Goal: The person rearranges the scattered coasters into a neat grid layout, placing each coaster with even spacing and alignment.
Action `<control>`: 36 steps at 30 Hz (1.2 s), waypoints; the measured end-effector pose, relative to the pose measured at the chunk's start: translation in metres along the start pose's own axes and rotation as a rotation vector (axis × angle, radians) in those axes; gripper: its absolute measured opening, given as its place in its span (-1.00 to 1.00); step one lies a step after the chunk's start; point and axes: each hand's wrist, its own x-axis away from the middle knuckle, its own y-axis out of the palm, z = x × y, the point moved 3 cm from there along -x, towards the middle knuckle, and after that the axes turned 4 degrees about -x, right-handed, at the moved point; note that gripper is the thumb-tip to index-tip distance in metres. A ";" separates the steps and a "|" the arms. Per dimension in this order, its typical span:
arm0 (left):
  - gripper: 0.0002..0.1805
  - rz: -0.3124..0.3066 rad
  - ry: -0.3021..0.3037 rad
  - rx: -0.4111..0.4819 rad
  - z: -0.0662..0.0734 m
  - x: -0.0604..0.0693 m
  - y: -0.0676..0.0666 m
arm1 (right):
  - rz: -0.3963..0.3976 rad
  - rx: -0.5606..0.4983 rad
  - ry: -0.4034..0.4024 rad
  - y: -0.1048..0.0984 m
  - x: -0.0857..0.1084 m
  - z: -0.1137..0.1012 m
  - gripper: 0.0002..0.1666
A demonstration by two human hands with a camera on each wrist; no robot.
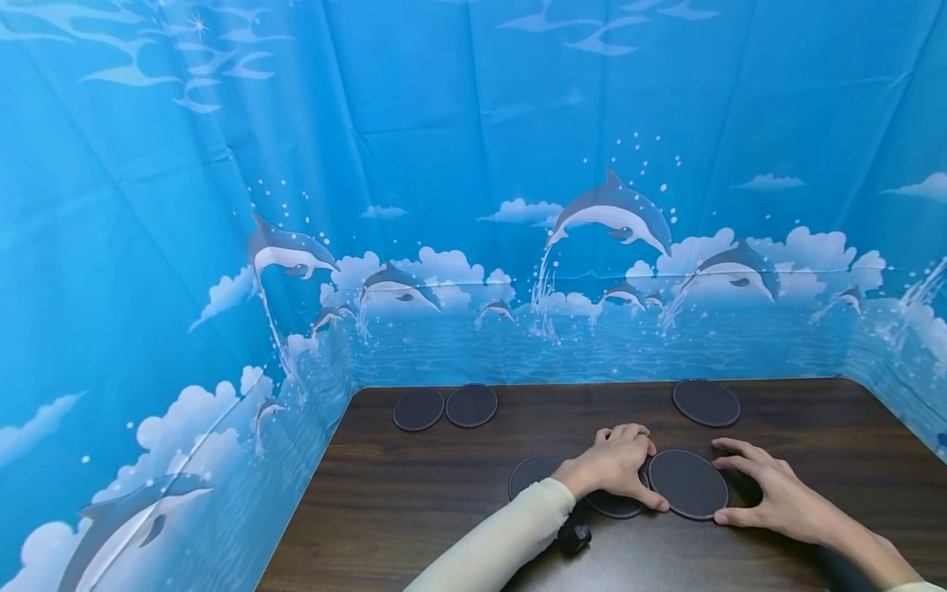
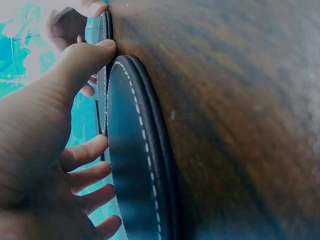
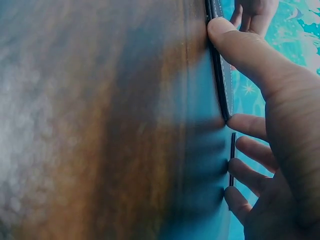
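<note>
Backdrop: blue sheet (image 1: pixel 444 123) printed with leaping dolphins, behind a dark wood-grain surface (image 1: pixel 355 518).
Middle disc: dark, stitched round disc (image 1: pixel 690 485) lying flat between both hands.
Left hand (image 1: pixel 617 463): spread wide, thumb and index finger at the disc's left rim.
Right hand (image 1: pixel 773 493): spread wide, thumb and index finger at its right rim.
Partly hidden: two discs (image 1: pixel 529 472) by the left hand and forearm.
Far edge: left pair (image 1: pixel 418 410), right single (image 1: pixel 706 403).
</note>
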 end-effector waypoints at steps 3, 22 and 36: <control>-0.27 -0.002 -0.005 -0.005 0.000 0.001 0.000 | -0.002 0.002 -0.002 0.001 0.000 0.000 -0.27; -0.26 -0.026 0.030 -0.021 0.009 -0.001 0.004 | -0.003 0.028 0.015 -0.001 0.014 0.006 -0.32; -0.28 -0.036 0.026 -0.007 -0.006 0.000 -0.004 | -0.038 0.000 -0.011 -0.005 0.001 0.003 -0.29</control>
